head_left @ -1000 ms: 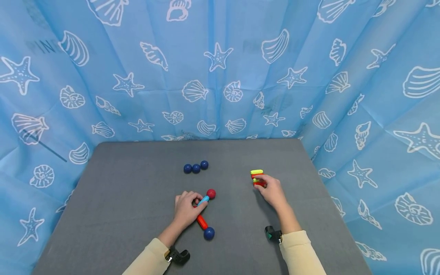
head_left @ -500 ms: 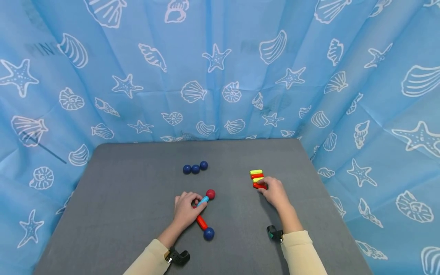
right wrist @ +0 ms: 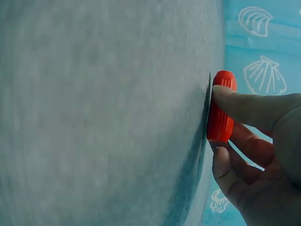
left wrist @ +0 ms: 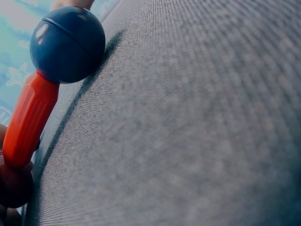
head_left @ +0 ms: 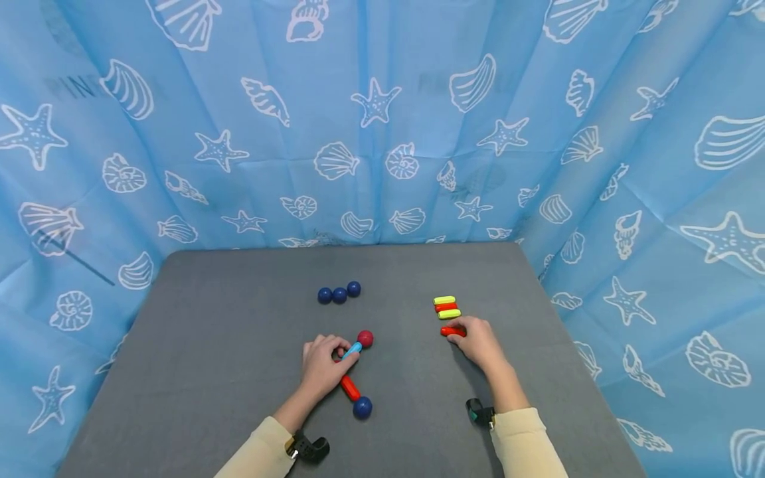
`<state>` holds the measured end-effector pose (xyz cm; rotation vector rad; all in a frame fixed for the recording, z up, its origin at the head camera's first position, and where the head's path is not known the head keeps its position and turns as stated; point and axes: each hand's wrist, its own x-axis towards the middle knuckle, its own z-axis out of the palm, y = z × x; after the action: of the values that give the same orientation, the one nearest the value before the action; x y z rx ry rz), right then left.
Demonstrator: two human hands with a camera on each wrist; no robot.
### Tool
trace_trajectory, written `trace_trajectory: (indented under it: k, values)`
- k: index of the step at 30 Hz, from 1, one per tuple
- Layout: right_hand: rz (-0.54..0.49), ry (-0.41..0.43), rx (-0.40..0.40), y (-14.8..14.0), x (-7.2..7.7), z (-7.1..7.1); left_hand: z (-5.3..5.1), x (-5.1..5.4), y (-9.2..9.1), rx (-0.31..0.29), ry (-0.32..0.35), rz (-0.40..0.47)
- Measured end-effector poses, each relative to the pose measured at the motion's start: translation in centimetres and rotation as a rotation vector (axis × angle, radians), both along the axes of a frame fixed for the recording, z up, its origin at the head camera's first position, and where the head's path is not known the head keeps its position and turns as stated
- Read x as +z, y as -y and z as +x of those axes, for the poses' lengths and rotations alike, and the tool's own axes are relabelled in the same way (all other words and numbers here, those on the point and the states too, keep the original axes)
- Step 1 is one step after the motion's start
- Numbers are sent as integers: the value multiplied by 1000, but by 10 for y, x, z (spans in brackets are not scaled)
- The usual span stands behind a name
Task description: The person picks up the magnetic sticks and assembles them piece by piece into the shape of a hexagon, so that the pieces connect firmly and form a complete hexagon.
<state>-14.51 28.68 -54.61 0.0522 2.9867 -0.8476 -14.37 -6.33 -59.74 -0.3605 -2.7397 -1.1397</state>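
My right hand [head_left: 480, 342] pinches a short red rod [head_left: 452, 330] just in front of a yellow rod [head_left: 449, 314]. In the right wrist view, thumb and fingers hold that red rod [right wrist: 221, 125] close to the grey cloth. My left hand [head_left: 323, 364] grips the light blue rod [head_left: 352, 350], whose far end meets a red ball [head_left: 365, 338]. From under that hand a red rod [head_left: 350, 388] runs to a dark blue ball [head_left: 362, 407]. The left wrist view shows this ball [left wrist: 68, 44] on its red rod [left wrist: 30, 120]; a dark reddish ball [left wrist: 16, 186] is partly hidden by fingers.
Three dark blue balls [head_left: 339, 295] lie in a row toward the back of the grey table [head_left: 239, 305]. Behind the right hand are a yellow rod [head_left: 444, 300] and a red rod [head_left: 445, 307]. A blue shell-patterned curtain [head_left: 370, 179] hangs behind the table.
My right hand has moved toward the table's front and drawn the nearest red rod away from the row of rods. My left hand stays in place on the joined pieces.
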Motion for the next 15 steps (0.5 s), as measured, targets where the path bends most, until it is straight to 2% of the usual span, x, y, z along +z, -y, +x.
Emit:
trace_trajectory:
  k: [4, 15]
  values:
    - [-21, -8, 6, 9, 1, -1, 0, 1, 1, 2, -12, -7]
    - [-73, -32, 85, 46, 0, -6, 0, 0, 0, 9, 34, -6]
